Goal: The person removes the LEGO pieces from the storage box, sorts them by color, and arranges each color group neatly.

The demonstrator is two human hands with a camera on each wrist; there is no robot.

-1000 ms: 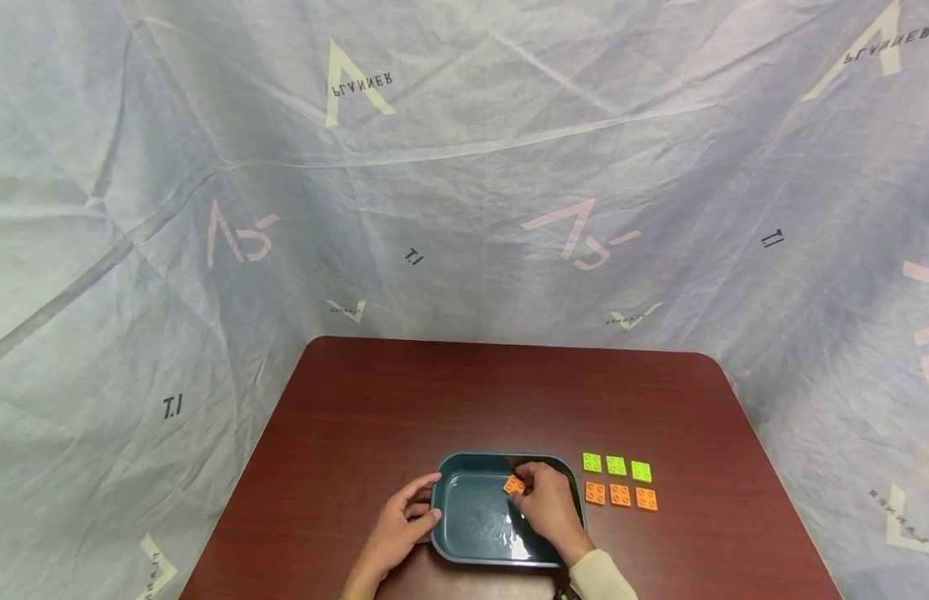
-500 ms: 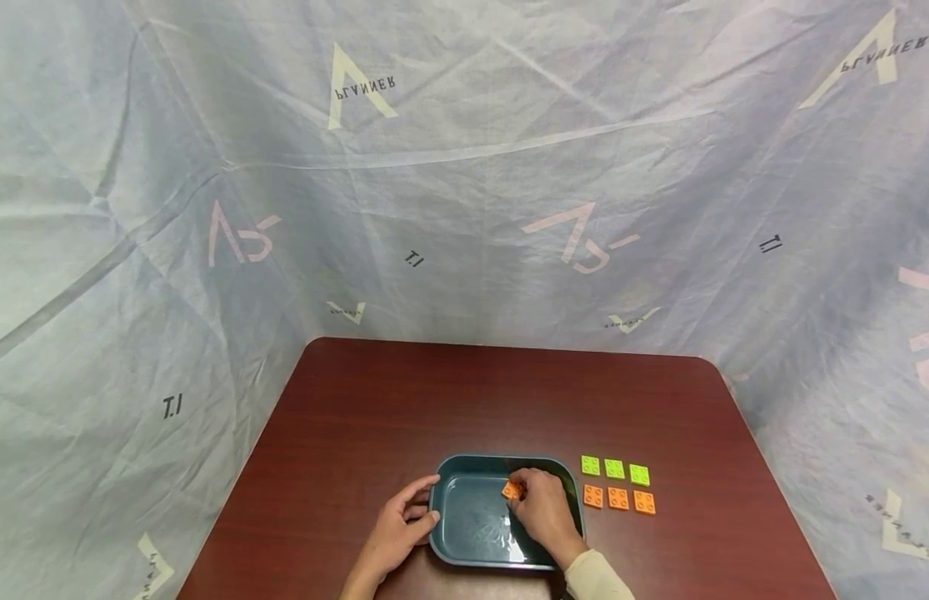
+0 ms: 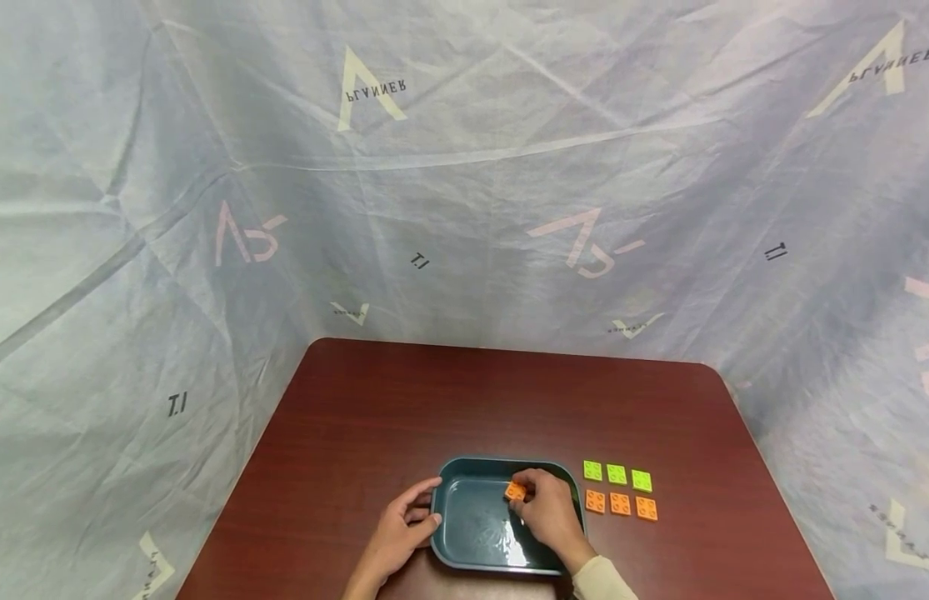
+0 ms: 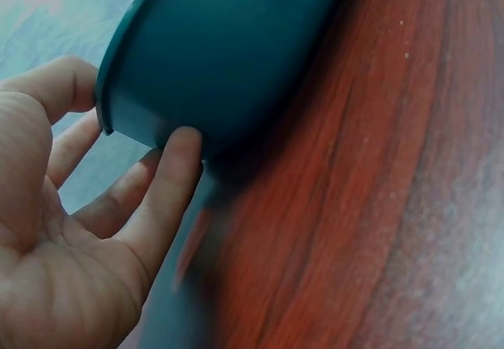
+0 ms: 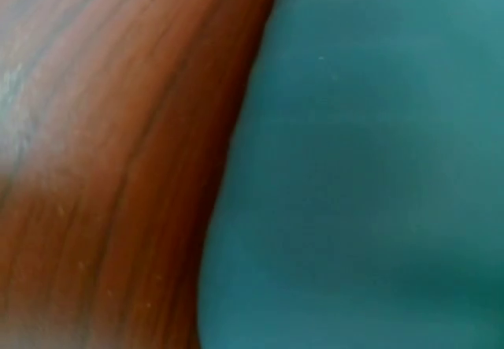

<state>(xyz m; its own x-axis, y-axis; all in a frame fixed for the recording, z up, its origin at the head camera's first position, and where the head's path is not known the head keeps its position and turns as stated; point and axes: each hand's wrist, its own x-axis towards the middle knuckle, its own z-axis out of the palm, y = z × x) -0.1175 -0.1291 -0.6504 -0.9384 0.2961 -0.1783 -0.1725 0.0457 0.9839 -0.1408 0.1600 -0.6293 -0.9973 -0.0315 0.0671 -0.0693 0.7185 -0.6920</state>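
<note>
In the head view, my right hand is inside a dark teal tray. Its thumb and fingers pinch an orange toy building brick at the tray's right half; whether the brick touches the tray floor, I cannot tell. My left hand rests against the tray's left end, thumb and index finger at the rim. The left wrist view shows that hand with extended fingers touching the outside of the tray. Only the tray's wall and tabletop appear in the right wrist view; the right hand is hidden there.
Right of the tray lie two rows of bricks on the brown table: three lime green ones behind, three orange ones in front. Grey-white printed sheeting hangs behind the table and along its sides.
The right hand has shifted slightly, and the orange brick it pinches has turned a little and shows less of its studs. The left hand and the tray look almost unchanged.
</note>
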